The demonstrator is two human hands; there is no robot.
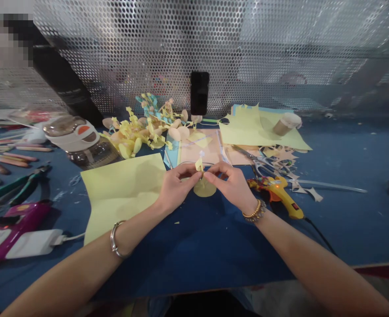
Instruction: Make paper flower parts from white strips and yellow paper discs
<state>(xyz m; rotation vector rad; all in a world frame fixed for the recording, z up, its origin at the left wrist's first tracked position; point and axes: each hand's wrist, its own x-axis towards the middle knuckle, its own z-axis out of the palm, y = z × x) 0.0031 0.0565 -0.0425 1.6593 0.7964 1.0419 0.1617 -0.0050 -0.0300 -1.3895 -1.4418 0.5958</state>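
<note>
Over the middle of the blue table, my left hand point(178, 186) and my right hand point(230, 181) meet with thumbs and fingertips closed in a pinch. Between them is a small folded yellow paper piece point(199, 165), standing up above the fingertips. Just beneath my fingers lies a round pale-yellow disc point(205, 189); whether it joins the folded piece is hidden by my fingers. A large yellow paper sheet point(125, 193) lies beside my left hand. To the right of my right hand is a yellow glue gun point(280, 193) with a lit orange light.
Scissors point(263, 166) and paper offcuts lie behind the glue gun. A pile of yellow paper shapes point(131, 134) sits back left by a lidded jar point(82, 141). Green-handled pliers point(26, 185) and a purple power strip point(16, 231) are left. A phone point(200, 93) stands at the back.
</note>
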